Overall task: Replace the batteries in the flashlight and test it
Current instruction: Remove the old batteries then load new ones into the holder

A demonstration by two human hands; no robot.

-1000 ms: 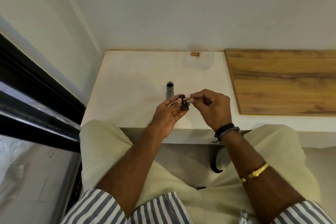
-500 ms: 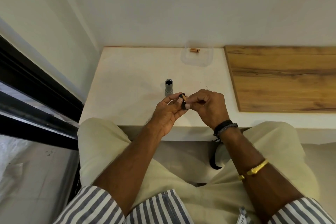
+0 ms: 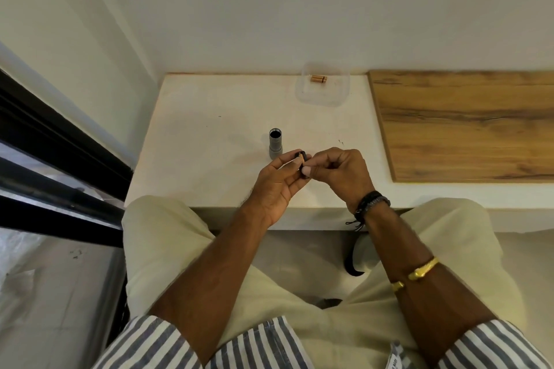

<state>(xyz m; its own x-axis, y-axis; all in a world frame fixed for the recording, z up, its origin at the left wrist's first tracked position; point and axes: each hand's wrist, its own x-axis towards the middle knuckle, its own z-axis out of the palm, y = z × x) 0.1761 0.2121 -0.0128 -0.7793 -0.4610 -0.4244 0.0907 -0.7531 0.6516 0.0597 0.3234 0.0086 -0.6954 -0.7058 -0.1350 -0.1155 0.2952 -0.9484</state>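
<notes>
A grey flashlight body [image 3: 275, 143] stands upright on the white table [image 3: 209, 135], its open dark end facing up. Just in front of it, my left hand [image 3: 277, 184] grips a small black battery holder [image 3: 301, 157]. My right hand [image 3: 338, 172] pinches a copper-coloured battery [image 3: 301, 159] against the holder. Most of the holder is hidden by my fingers. Further copper batteries [image 3: 318, 79] lie in a clear plastic container [image 3: 323, 96] at the back of the table.
A wooden board [image 3: 461, 123] covers the right part of the table. White walls close the back and left. A dark window frame [image 3: 60, 141] runs along the left. My knees sit under the table's front edge.
My hands have come closer together. The right hand has brought the battery onto the holder that the left hand grips. The flashlight body has not moved.
</notes>
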